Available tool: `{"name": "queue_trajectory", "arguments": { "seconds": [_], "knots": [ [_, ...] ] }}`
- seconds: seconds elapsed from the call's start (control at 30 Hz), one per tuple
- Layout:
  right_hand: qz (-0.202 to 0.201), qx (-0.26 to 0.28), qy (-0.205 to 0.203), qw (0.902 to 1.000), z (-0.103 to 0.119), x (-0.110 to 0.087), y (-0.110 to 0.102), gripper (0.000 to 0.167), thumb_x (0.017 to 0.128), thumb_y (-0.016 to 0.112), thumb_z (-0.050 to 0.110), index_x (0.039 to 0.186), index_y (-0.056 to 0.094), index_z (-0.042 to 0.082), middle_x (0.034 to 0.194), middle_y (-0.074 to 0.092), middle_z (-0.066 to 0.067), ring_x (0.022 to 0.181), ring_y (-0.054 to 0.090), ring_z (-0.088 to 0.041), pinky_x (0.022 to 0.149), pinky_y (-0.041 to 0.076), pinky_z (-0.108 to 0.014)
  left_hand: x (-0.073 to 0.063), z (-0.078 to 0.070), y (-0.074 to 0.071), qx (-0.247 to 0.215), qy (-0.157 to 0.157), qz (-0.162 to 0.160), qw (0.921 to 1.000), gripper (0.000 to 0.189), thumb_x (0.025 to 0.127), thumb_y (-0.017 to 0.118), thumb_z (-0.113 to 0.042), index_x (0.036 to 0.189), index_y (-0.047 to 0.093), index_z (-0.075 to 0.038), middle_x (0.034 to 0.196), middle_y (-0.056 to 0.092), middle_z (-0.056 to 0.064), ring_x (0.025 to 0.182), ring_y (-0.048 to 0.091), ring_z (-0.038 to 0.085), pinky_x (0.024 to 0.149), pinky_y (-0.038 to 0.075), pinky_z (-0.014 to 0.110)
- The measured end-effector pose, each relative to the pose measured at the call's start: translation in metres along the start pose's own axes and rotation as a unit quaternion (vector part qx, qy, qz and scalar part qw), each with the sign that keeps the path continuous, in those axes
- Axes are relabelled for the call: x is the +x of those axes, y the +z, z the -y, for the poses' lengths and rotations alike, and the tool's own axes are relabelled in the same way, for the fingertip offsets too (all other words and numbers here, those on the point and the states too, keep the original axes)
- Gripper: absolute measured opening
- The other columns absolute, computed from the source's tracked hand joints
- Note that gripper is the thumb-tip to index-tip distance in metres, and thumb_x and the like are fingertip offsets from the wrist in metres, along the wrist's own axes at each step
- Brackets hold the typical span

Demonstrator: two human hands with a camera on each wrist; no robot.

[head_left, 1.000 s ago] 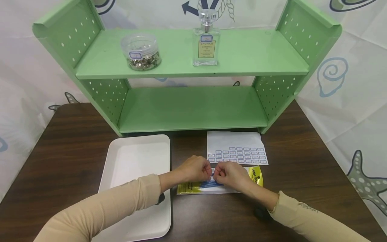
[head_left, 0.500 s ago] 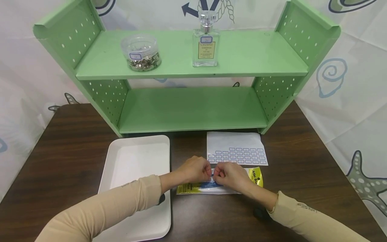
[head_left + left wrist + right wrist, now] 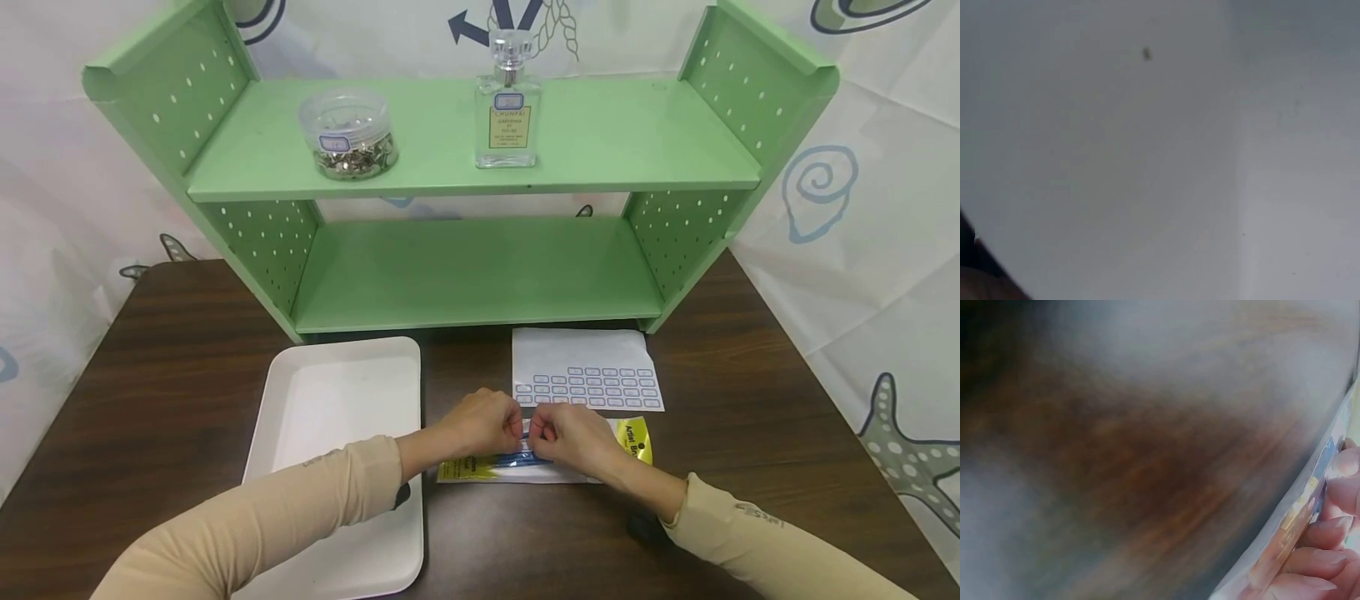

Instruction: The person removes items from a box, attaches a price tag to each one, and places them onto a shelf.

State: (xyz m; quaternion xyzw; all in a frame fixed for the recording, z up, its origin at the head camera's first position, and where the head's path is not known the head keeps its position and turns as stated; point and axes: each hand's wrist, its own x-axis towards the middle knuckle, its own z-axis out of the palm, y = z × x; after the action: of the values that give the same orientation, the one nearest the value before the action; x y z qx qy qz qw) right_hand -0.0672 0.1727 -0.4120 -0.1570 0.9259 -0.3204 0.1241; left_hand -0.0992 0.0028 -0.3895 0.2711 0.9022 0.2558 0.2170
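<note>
A flat plastic pack of artist brushes [image 3: 517, 473], yellow at both ends with blue brush handles in the middle, lies on the table. My left hand [image 3: 489, 421] and right hand [image 3: 577, 433] meet over its middle, fingers curled and fingertips nearly together at the pack. Both hands hold it there; the exact contact is hidden under the knuckles. Along the right edge of the right wrist view, curled fingers [image 3: 1329, 531] lie against the shiny pack [image 3: 1291, 519]. A white sheet of small blue-framed number stickers [image 3: 585, 354] lies just behind the pack. The left wrist view is mostly white tray [image 3: 1147, 156].
Left of the pack is a white tray [image 3: 345, 392], under my left forearm. A green two-level shelf [image 3: 480, 275] stands behind. On its upper board are a clear round jar [image 3: 348, 137] of small metal pieces and a glass perfume bottle [image 3: 508, 125], each with a sticker.
Both hands keep practically the same pose over the pack. The head view has shifted very slightly; the objects stay in place.
</note>
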Motion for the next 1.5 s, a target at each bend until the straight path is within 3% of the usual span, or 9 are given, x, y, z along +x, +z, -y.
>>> {"name": "queue_trajectory", "arguments": {
  "seconds": [0.43,0.7,0.9,1.07,1.17,1.27,1.37,1.5],
  "knots": [
    [0.006,0.009,0.011,0.9999,0.0,0.0,0.0,0.011,0.081,0.069,0.013,0.075,0.06,0.015,0.058,0.047,0.007,0.052,0.044,-0.008,0.046,0.029,-0.019,-0.004,0.001,-0.001,0.0,-0.012,-0.002,0.9999,0.014,0.076,0.076,-0.012,0.072,0.063,-0.011,0.063,0.057,-0.003,0.06,0.05,0.01,0.054,0.039,0.02],
    [0.007,0.016,-0.002,0.9998,-0.003,0.0,-0.001,0.01,0.082,0.069,0.013,0.076,0.06,0.014,0.058,0.046,0.007,0.052,0.044,-0.007,0.046,0.03,-0.019,-0.009,0.005,-0.008,-0.011,-0.013,-0.009,0.9998,0.009,0.078,0.072,-0.01,0.074,0.064,-0.01,0.065,0.056,-0.002,0.062,0.051,0.011,0.055,0.04,0.021],
    [0.004,0.025,-0.027,0.9993,-0.005,-0.002,-0.005,0.01,0.082,0.069,0.013,0.078,0.06,0.014,0.059,0.045,0.008,0.053,0.041,-0.005,0.047,0.03,-0.018,-0.013,0.014,-0.027,-0.02,-0.013,-0.057,0.9981,0.007,0.079,0.071,-0.011,0.078,0.065,-0.01,0.067,0.059,-0.003,0.063,0.051,0.009,0.058,0.042,0.021],
    [-0.003,0.028,-0.03,0.9992,-0.008,-0.005,-0.011,0.012,0.081,0.072,0.013,0.082,0.06,0.014,0.06,0.045,0.007,0.054,0.041,-0.005,0.047,0.03,-0.019,-0.03,0.021,-0.06,-0.087,-0.016,-0.132,0.9873,0.009,0.084,0.069,-0.013,0.089,0.065,-0.006,0.075,0.064,0.002,0.065,0.055,0.011,0.056,0.046,0.022],
    [-0.015,0.018,-0.03,0.9993,-0.012,-0.007,-0.015,0.015,0.079,0.074,0.013,0.083,0.059,0.013,0.061,0.046,0.007,0.054,0.041,-0.005,0.048,0.031,-0.019,-0.045,0.029,-0.081,-0.133,-0.014,-0.216,0.9671,0.015,0.087,0.066,-0.014,0.097,0.064,-0.004,0.083,0.066,0.007,0.07,0.059,0.012,0.06,0.049,0.021],
    [-0.029,0.009,-0.037,0.9989,-0.015,-0.008,-0.018,0.018,0.077,0.076,0.014,0.084,0.06,0.012,0.065,0.048,0.006,0.057,0.042,-0.006,0.05,0.034,-0.02,-0.061,0.04,-0.1,-0.174,-0.009,-0.328,0.9285,0.018,0.088,0.066,-0.013,0.101,0.063,-0.001,0.085,0.065,0.007,0.072,0.06,0.008,0.062,0.049,0.017],
    [-0.045,-0.004,-0.05,0.9978,-0.018,-0.009,-0.019,0.021,0.073,0.078,0.014,0.084,0.061,0.011,0.07,0.051,0.003,0.064,0.045,-0.009,0.055,0.036,-0.021,-0.076,0.052,-0.115,-0.201,0.003,-0.445,0.8724,0.019,0.086,0.067,-0.009,0.101,0.062,0.002,0.083,0.063,-0.002,0.071,0.058,0.004,0.061,0.047,0.012],
    [-0.057,-0.018,-0.053,0.9968,-0.02,-0.011,-0.02,0.024,0.071,0.081,0.015,0.086,0.062,0.009,0.078,0.055,0.0,0.074,0.048,-0.014,0.062,0.039,-0.022,-0.091,0.068,-0.133,-0.246,0.04,-0.574,0.78,0.014,0.084,0.068,-0.003,0.097,0.063,-0.004,0.08,0.06,-0.01,0.072,0.056,0.004,0.062,0.044,0.012]
  ]
}}
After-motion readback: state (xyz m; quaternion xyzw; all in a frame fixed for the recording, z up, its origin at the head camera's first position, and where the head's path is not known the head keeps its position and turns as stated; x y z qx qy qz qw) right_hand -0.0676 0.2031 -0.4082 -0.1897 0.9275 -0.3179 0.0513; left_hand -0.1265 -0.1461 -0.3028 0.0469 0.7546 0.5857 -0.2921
